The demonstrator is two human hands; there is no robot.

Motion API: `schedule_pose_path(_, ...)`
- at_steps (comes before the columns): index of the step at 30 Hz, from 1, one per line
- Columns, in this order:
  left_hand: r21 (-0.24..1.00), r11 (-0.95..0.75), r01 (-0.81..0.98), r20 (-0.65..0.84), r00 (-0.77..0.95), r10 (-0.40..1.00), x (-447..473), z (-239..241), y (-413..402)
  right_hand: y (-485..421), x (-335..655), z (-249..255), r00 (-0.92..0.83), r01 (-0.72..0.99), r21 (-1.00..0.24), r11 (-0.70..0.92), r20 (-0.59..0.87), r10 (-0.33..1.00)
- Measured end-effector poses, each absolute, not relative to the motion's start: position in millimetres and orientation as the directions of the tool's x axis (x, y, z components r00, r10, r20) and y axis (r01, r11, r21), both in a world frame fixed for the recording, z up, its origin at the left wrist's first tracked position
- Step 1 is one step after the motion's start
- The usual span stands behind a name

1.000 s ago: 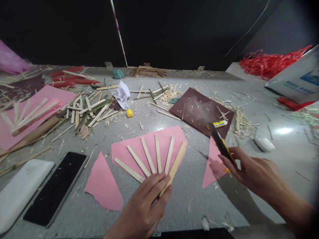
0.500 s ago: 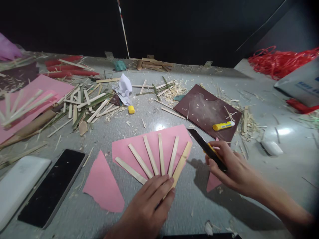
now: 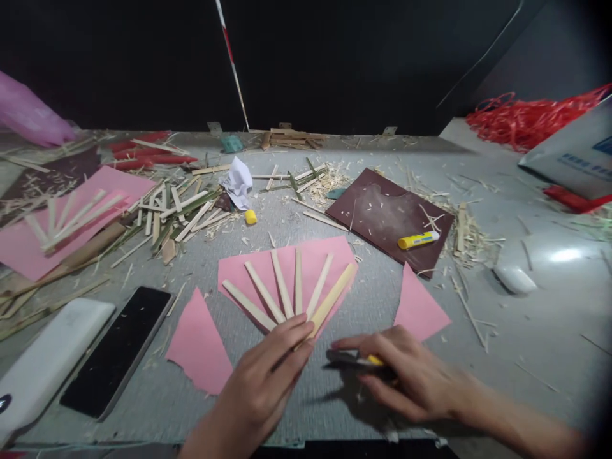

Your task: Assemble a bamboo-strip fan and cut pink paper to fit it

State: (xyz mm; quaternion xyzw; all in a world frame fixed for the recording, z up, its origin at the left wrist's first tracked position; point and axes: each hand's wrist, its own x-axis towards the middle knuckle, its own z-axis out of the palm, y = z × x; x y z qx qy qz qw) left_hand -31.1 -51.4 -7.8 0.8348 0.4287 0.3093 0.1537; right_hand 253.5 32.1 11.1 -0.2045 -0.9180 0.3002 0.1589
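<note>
Head view showed the left hand (image 3: 268,376), fingers pressed together, closed over the lower ends of six strips (image 3: 282,284) fanned across pink paper (image 3: 312,264) on the table (image 3: 282,223). Just beside, the right hand (image 3: 411,373) gripped a blurred tool (image 3: 348,360).

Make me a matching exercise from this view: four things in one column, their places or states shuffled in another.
1. Left hand
2. Right hand
3. Yellow glue stick
4. Black smartphone

A. Gripping a black-and-yellow utility knife
B. Beside a white power bank
C. Resting on fanned wooden strips
D. Lying on a maroon board

Pairs: 1-C, 2-A, 3-D, 4-B
</note>
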Motion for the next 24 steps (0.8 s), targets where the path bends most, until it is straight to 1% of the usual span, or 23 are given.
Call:
schedule_pose_path(2, 0.559, -0.570, 0.601, 0.394, 0.413, 0.821, -34, 0, -47, 30, 246, 10, -0.914, 0.193, -0.579, 0.792, 0.187, 0.360)
schedule_pose_path(4, 0.569, -0.573, 0.590, 0.416, 0.394, 0.819, -35, 8, -43, 29, 235, 7, -0.941, 0.156, -0.504, 0.850, 0.186, 0.282)
schedule_pose_path(6, 0.555, -0.591, 0.585, 0.430, 0.406, 0.806, -36, 14, -40, 31, 225, 3, -0.960, 0.142, -0.421, 0.896, 0.162, 0.229)
schedule_pose_path(8, 0.543, -0.600, 0.587, 0.416, 0.433, 0.800, -39, 17, -39, 33, 218, 1, -0.969, 0.147, -0.375, 0.915, 0.130, 0.209)
schedule_pose_path(9, 0.543, -0.601, 0.587, 0.402, 0.446, 0.800, -41, 17, -38, 35, 216, 0, -0.973, 0.141, -0.378, 0.915, 0.118, 0.199)
schedule_pose_path(11, 0.553, -0.597, 0.581, 0.376, 0.466, 0.801, -46, 17, -36, 38, 215, -1, -0.979, 0.090, -0.422, 0.902, 0.130, 0.158)
schedule_pose_path(13, 0.563, -0.595, 0.573, 0.369, 0.470, 0.802, -51, 17, -34, 38, 216, -2, -0.977, -0.010, -0.467, 0.884, 0.192, 0.090)
schedule_pose_path(15, 0.568, -0.592, 0.572, 0.382, 0.453, 0.805, -54, 19, -31, 38, 216, -3, -0.970, -0.074, -0.457, 0.887, 0.240, 0.042)
schedule_pose_path(17, 0.567, -0.593, 0.572, 0.399, 0.439, 0.805, -56, 22, -28, 36, 214, -3, -0.976, -0.051, -0.395, 0.917, 0.215, 0.038)
schedule_pose_path(21, 0.562, -0.609, 0.560, 0.425, 0.437, 0.793, -56, 32, -22, 35, 204, 0, -0.994, 0.038, -0.257, 0.966, 0.093, 0.063)
schedule_pose_path(24, 0.533, -0.625, 0.570, 0.444, 0.440, 0.780, -57, 40, -16, 34, 200, 2, -0.995, 0.033, -0.257, 0.966, 0.079, 0.056)
